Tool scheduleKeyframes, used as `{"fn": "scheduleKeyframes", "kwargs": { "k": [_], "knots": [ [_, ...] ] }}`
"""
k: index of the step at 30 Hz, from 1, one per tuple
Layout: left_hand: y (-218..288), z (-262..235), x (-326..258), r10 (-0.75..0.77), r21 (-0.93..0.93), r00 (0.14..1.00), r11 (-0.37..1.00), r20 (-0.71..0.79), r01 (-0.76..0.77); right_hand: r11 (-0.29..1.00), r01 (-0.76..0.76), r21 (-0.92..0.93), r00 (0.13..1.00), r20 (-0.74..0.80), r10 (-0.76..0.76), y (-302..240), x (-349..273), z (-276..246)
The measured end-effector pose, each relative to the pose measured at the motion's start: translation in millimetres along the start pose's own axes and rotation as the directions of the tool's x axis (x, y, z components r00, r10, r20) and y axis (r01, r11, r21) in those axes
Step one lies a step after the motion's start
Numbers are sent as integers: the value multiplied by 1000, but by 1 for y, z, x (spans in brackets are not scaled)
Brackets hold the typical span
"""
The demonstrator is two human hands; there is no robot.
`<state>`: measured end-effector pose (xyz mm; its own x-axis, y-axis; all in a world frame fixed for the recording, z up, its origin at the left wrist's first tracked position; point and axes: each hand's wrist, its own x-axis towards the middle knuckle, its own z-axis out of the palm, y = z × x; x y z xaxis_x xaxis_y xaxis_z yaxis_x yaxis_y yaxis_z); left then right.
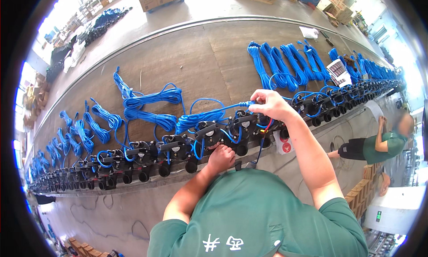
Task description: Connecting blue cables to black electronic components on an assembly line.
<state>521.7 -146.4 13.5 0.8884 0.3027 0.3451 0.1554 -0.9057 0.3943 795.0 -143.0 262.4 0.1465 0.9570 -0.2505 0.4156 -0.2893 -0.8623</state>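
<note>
My right hand (271,105) is raised over the row of black devices and pinches the blue plug (251,104) of a cable. From it the cable runs left, nearly straight, to a coiled blue bundle (196,119) on the table. My left hand (221,158) is closed at the lower front of a black pump-like unit (208,134), with its fingertips against or just under the unit's body. What they grip, if anything, is hidden. Below my right hand, thin red and dark wires (268,125) hang near another black unit (244,121).
Along the brown table (209,56) lie several more blue cable bundles (154,96), each beside its black unit. A printed sheet (339,73) rests on bundles at the right, and a white bag (308,32) lies farther back. Another person (383,145) stands at the right near stacked cartons (362,190).
</note>
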Motion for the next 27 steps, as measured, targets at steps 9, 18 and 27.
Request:
{"fn": "scheduleKeyframes", "kwargs": {
  "k": [9, 18, 27],
  "knots": [
    [1, 3, 1, 6, 3, 1000, 1000, -11, -6, 1000, -4, 15, 1000, 29, 3, 9, 1, -6],
    [29, -85, 47, 114, -217, 982, 965, -152, -145, 937, 95, 336, 979, 137, -149, 28, -5, -23],
    [44, -188, 180, -82, -81, 983, 994, -163, 70, 952, 260, 163, 958, 78, -275, 19, -12, -24]
  ]
}}
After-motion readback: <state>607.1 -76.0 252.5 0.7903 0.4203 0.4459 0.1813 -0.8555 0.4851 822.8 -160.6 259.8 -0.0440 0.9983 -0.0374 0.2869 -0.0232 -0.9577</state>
